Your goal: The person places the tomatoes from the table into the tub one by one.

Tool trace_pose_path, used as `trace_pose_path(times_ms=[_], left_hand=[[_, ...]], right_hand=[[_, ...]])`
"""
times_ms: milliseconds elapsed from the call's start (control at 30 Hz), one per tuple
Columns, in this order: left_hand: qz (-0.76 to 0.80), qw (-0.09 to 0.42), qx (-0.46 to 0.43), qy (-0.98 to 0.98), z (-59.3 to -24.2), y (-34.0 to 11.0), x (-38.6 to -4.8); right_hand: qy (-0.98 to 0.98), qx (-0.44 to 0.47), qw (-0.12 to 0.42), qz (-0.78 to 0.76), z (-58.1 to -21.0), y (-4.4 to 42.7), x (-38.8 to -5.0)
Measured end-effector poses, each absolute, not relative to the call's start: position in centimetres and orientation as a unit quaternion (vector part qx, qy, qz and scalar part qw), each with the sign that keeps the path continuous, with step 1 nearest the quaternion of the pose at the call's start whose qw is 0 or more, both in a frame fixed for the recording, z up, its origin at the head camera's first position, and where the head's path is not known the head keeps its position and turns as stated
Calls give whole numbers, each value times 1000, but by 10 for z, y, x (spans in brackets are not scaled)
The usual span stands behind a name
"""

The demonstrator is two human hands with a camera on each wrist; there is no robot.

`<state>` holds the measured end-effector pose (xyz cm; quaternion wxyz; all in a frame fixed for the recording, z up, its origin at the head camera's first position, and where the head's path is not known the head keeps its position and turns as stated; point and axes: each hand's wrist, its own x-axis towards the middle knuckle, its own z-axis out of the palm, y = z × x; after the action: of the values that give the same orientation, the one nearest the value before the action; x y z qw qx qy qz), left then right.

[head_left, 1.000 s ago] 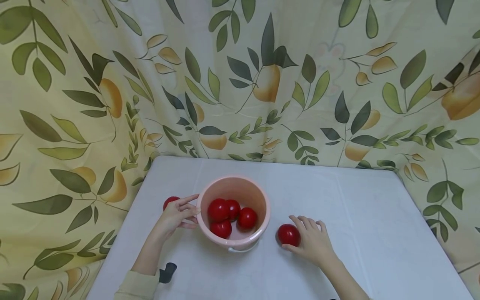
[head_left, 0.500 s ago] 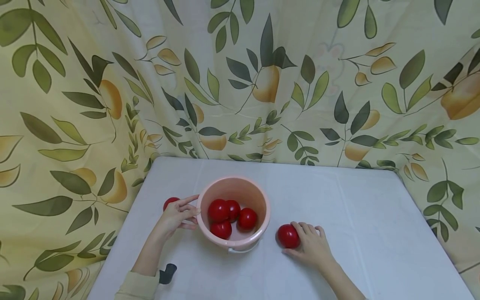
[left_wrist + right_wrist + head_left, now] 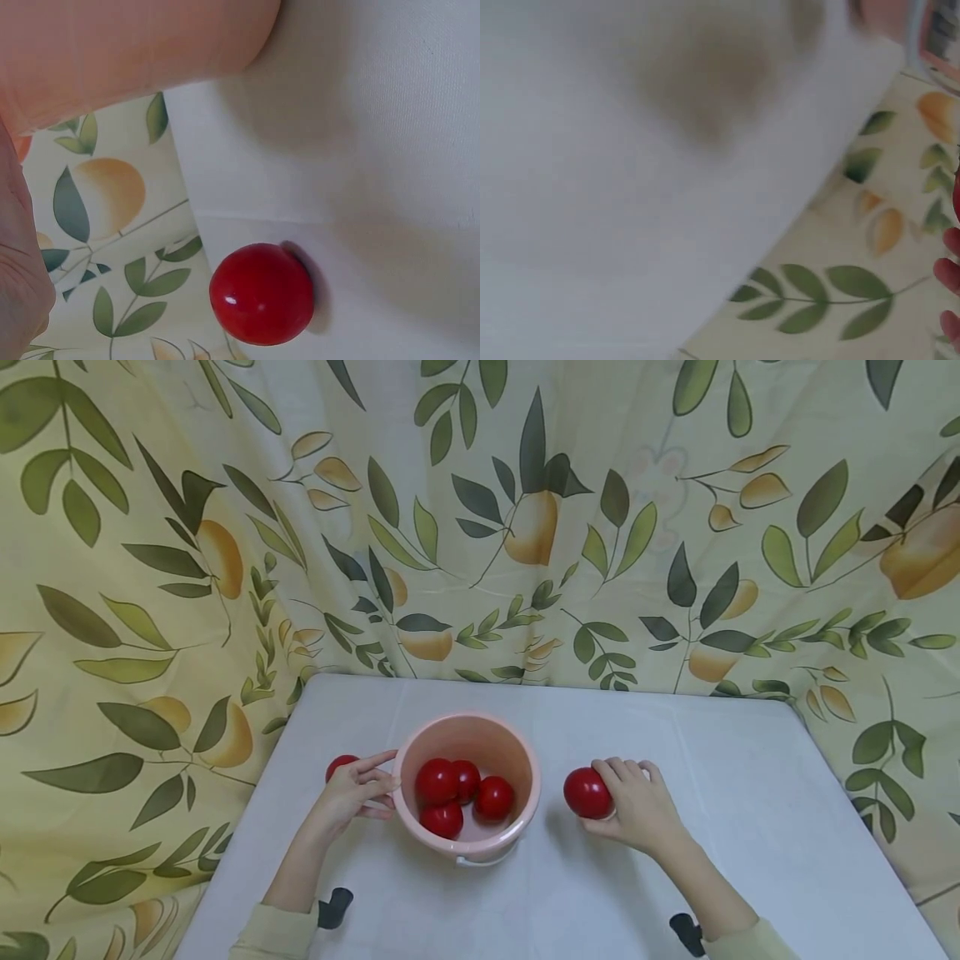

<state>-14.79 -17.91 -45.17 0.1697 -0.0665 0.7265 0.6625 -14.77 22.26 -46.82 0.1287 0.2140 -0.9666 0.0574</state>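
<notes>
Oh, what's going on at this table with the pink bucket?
A person's right hand holds a round red object above the white table, just right of the pink bucket. The left hand touches the bucket's rim on the other side. Four similar red objects show inside the bucket, and one more red object sits on the table near the left hand.
</notes>
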Motion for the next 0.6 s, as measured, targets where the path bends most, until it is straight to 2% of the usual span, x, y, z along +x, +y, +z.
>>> trace_pose_path(times_ms=[267,600], left_hand=[[663,172,-65,725,-450,-179,-147],[664,171,-71,724,-451,-179,-147]], right_hand=[[-941,282,180,49,-410,196,-168],[-925,346,149,55,-392,148,-178]])
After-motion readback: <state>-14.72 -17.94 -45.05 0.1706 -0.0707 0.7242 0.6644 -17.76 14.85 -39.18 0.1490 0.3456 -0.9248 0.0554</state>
